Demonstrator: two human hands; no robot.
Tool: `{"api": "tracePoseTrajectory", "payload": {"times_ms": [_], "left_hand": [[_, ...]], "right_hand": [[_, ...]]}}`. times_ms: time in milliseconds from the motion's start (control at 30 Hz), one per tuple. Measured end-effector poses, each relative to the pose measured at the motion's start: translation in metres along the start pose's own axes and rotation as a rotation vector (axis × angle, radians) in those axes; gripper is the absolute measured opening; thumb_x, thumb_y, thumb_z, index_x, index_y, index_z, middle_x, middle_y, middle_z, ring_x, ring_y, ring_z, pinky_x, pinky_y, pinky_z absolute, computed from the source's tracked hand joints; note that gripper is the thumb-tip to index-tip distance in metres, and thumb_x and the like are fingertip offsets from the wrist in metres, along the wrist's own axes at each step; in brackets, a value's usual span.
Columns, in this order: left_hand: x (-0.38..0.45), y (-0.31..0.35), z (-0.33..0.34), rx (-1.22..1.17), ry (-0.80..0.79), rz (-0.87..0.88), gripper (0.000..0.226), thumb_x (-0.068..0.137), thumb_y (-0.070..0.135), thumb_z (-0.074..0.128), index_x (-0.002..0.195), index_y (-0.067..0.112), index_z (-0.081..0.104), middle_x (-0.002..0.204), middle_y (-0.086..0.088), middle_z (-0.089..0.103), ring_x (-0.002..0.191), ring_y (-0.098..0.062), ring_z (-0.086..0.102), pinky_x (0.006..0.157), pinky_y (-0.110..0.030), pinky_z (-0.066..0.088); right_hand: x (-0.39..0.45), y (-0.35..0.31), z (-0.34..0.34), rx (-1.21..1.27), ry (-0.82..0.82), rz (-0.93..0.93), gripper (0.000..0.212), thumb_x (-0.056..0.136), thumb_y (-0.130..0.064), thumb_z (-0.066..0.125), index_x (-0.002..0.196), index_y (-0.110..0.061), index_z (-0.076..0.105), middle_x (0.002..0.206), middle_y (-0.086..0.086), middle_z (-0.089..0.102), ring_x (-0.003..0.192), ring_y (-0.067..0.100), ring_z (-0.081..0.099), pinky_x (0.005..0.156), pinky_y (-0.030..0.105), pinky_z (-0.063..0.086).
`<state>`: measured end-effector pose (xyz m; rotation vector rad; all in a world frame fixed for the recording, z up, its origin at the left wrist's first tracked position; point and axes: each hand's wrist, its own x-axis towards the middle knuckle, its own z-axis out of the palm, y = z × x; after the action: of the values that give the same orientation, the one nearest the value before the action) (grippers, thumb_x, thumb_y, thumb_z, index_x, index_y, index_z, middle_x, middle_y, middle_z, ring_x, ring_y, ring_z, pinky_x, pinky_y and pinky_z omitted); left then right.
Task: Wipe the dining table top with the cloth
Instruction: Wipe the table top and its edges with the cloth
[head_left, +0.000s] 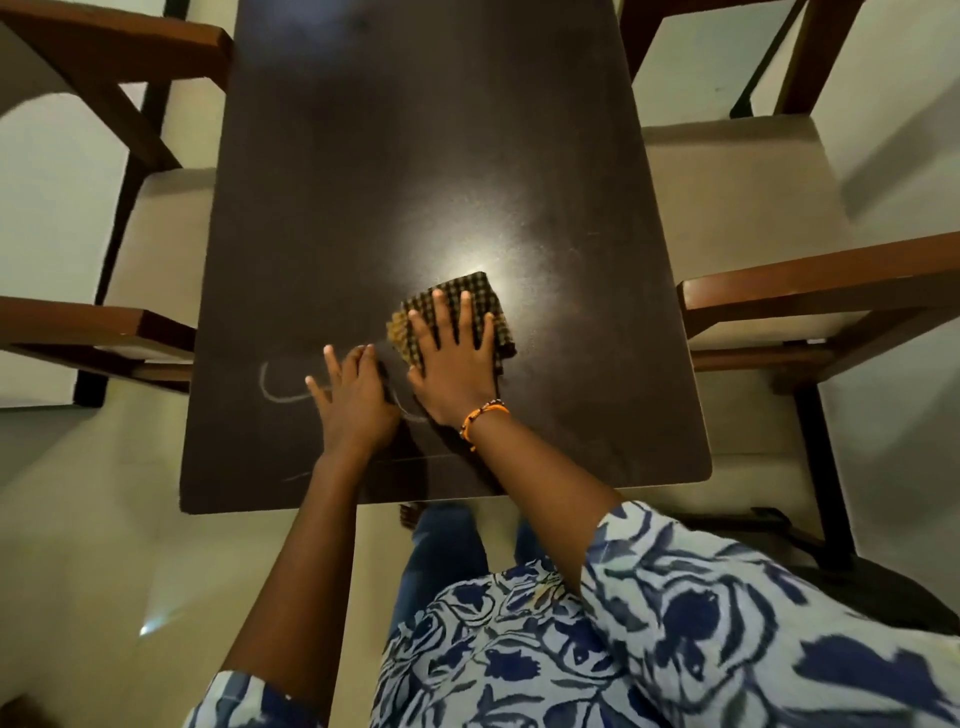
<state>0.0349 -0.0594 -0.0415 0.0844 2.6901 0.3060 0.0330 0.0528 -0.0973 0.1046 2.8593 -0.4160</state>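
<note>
Flat left hand (353, 400) hides a chalky mark; spread right hand (454, 358) half-covers the cloth (467, 296).

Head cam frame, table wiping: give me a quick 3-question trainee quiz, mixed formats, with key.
1. True or false: the right hand lies flat with spread fingers on the checked cloth.
2. Multiple choice: the pale curved smear on the dark table top lies
A. under the cloth
B. by the left hand, on its left side
C. at the far end of the table
3. Fill in: an orange ____ sits on the right wrist.

Key: 1 true; 2 B; 3 bracelet.
</note>
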Motion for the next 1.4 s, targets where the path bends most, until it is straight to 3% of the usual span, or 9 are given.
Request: {"api": "tracePoseTrajectory", "payload": {"times_ms": [200, 400, 600, 933, 1033, 1133, 1267, 1333, 1400], "left_hand": [[-0.003, -0.024, 0.008, -0.081, 0.034, -0.053, 0.07, 0.085, -0.003, 0.045, 0.147, 0.008, 0.016, 0.156, -0.01, 0.013, 0.145, -0.028, -0.01, 0.114, -0.054, -0.007], [0.003, -0.028, 0.01, -0.162, 0.07, 0.05, 0.064, 0.09, 0.0, 0.044, 0.147, 0.011, 0.016, 0.157, -0.006, 0.012, 0.145, -0.025, -0.008, 0.115, -0.052, -0.007], [0.006, -0.059, -0.002, -0.2, 0.125, 0.075, 0.062, 0.092, 0.001, 0.041, 0.147, 0.011, 0.016, 0.157, -0.005, 0.011, 0.145, -0.024, -0.009, 0.115, -0.049, -0.009], [0.009, -0.193, -0.041, -0.169, 0.165, -0.093, 0.061, 0.09, 0.001, 0.042, 0.146, 0.01, 0.019, 0.157, -0.008, 0.015, 0.146, -0.025, -0.004, 0.115, -0.051, -0.004], [0.018, -0.23, -0.043, -0.188, 0.146, -0.136, 0.058, 0.091, 0.001, 0.041, 0.145, 0.009, 0.022, 0.155, -0.01, 0.019, 0.146, -0.026, -0.001, 0.116, -0.052, -0.002], [0.032, -0.241, -0.043, -0.293, 0.148, -0.134, 0.051, 0.091, 0.0, 0.039, 0.141, 0.008, 0.032, 0.149, -0.013, 0.032, 0.145, -0.027, 0.013, 0.117, -0.05, -0.002], [0.052, -0.239, -0.051, -0.412, 0.308, -0.169, 0.032, 0.089, 0.002, 0.043, 0.117, 0.005, 0.058, 0.119, -0.016, 0.061, 0.117, -0.032, 0.053, 0.117, -0.047, 0.016], [0.061, -0.243, -0.055, -0.463, 0.335, -0.18, 0.025, 0.09, 0.005, 0.046, 0.108, 0.006, 0.063, 0.109, -0.015, 0.066, 0.104, -0.032, 0.059, 0.103, -0.043, 0.039], [0.065, -0.249, -0.057, -0.507, 0.311, -0.199, 0.022, 0.09, 0.007, 0.049, 0.105, 0.006, 0.065, 0.105, -0.013, 0.068, 0.098, -0.029, 0.062, 0.082, -0.03, 0.045]], "right_hand": [[-0.001, 0.057, -0.012, -0.043, 0.036, -0.199, 0.069, 0.086, -0.052, 0.046, 0.147, -0.038, 0.018, 0.16, -0.003, 0.004, 0.146, 0.027, -0.003, 0.114, 0.05, 0.0], [-0.02, 0.127, -0.026, -0.053, 0.157, 0.081, 0.074, 0.075, -0.058, 0.026, 0.146, -0.037, 0.025, 0.158, -0.002, 0.015, 0.146, 0.028, 0.007, 0.113, 0.054, 0.01], [-0.002, 0.04, -0.005, 0.014, 0.179, 0.349, 0.072, 0.087, -0.046, 0.047, 0.149, -0.032, 0.014, 0.16, 0.003, -0.001, 0.145, 0.033, -0.007, 0.111, 0.06, 0.001], [0.042, -0.199, 0.052, 0.008, -0.019, -0.164, 0.072, 0.088, -0.047, 0.045, 0.149, -0.029, 0.013, 0.159, 0.005, -0.004, 0.145, 0.032, -0.011, 0.109, 0.061, -0.009], [0.05, -0.211, 0.056, -0.049, -0.035, -0.295, 0.071, 0.087, -0.049, 0.045, 0.149, -0.031, 0.016, 0.16, 0.003, 0.0, 0.145, 0.03, -0.008, 0.112, 0.059, -0.005], [0.05, -0.175, 0.05, -0.095, 0.022, -0.384, 0.07, 0.079, -0.047, 0.04, 0.146, -0.033, 0.026, 0.158, -0.001, 0.018, 0.145, 0.028, 0.01, 0.112, 0.052, 0.004], [0.034, -0.093, 0.028, -0.122, 0.095, -0.102, 0.073, 0.074, -0.047, 0.035, 0.145, -0.035, 0.026, 0.157, -0.002, 0.02, 0.145, 0.026, 0.012, 0.112, 0.051, 0.012], [0.02, -0.054, 0.017, -0.116, 0.1, 0.082, 0.074, 0.074, -0.048, 0.03, 0.146, -0.034, 0.022, 0.158, -0.001, 0.016, 0.146, 0.026, 0.007, 0.113, 0.052, 0.009], [0.009, -0.037, 0.013, -0.08, 0.125, 0.231, 0.075, 0.075, -0.049, 0.028, 0.147, -0.032, 0.021, 0.158, 0.0, 0.013, 0.146, 0.026, 0.005, 0.113, 0.055, 0.008]]}}
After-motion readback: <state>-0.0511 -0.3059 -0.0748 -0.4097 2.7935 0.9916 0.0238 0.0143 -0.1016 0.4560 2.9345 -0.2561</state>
